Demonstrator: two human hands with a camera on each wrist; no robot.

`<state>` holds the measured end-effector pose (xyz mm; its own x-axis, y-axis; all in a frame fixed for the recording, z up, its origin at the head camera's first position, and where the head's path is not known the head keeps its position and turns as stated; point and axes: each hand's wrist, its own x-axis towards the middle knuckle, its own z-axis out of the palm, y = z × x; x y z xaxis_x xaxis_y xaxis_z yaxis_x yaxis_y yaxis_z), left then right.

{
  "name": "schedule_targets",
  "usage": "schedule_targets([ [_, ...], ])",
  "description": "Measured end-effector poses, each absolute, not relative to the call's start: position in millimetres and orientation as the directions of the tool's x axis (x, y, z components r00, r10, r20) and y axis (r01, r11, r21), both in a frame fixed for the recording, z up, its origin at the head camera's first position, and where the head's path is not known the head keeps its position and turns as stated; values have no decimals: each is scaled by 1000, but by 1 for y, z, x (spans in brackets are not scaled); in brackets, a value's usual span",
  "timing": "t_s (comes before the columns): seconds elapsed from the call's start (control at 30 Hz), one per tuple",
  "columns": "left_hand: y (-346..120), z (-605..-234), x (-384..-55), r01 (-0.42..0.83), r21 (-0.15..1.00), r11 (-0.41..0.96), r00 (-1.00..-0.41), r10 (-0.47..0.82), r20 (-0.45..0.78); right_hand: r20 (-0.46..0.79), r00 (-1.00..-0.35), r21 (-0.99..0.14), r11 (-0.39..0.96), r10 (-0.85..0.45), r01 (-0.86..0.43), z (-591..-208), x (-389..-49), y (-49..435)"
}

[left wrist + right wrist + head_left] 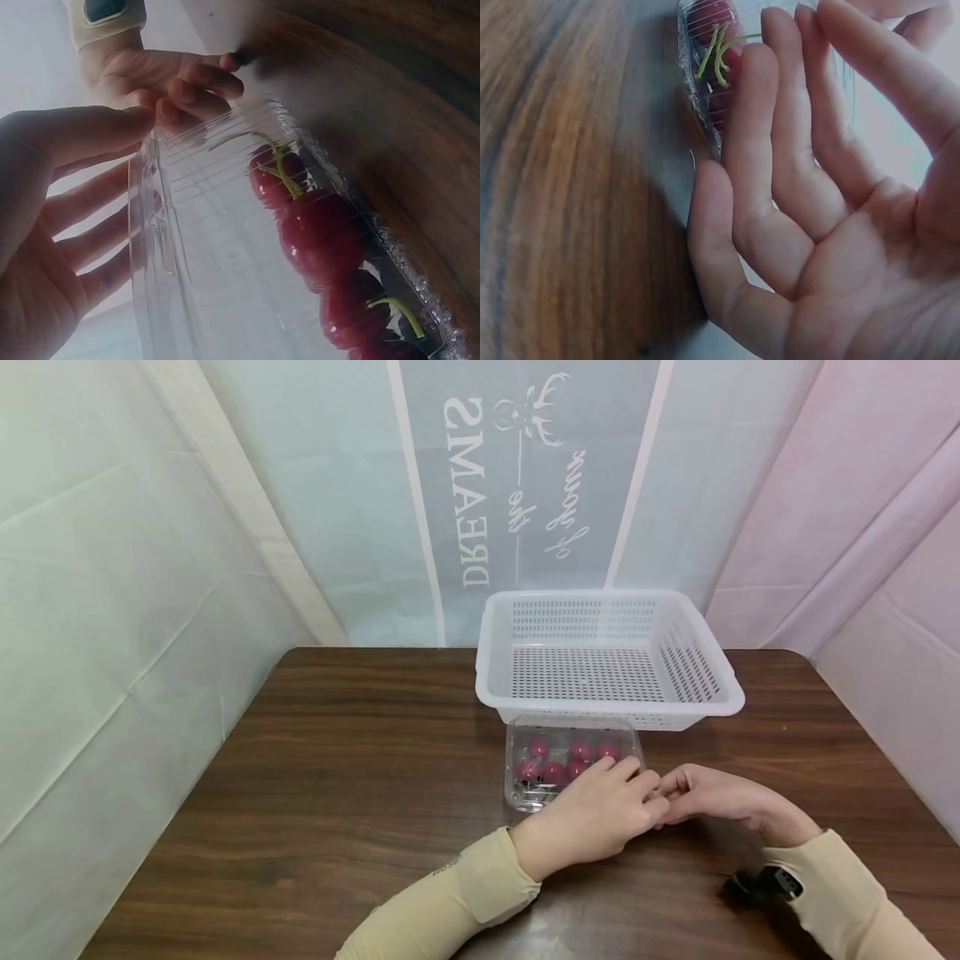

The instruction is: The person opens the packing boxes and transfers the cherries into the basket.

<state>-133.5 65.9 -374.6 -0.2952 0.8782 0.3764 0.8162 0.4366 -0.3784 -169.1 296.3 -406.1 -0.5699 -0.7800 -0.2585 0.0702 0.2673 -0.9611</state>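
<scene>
On the worktop [360,777], beside the white basket [611,706], our left grip [596,814] and right grip [723,793] pinch the right end of the clear box [225,247] of red fruit [322,236], presumably so one steadies against the other.

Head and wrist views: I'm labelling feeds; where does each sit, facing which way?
Head: on the head, facing forward and down at table, basket, box; left hand, right hand, sleeves show.
Left wrist: on that wrist, facing the box and fruit; both hands show.
Right wrist: on that wrist, facing box and table; right hand and some left hand show.
Wrist views share box and fruit.
</scene>
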Motion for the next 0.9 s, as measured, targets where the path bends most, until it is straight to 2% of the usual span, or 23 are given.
schedule_targets([
  [0.3, 67, -377, -134, 806, -403, 434, -262, 872, 414, -218, -575, -973, 221, -788, 66, -409, -165, 294],
  [0.53, 68, -380, -133, 797, -417, 436, -268, 875, 402, -233, -584, -970, 229, -777, 82, -413, -163, 296],
  [0.77, 70, -383, -131, 775, -456, 437, -249, 875, 415, -237, -593, -969, 230, -770, 89, -413, -162, 294],
  [0.9, 73, -385, -128, 745, -486, 456, -260, 870, 418, -246, -606, -966, 239, -757, 94, -413, -161, 294],
])
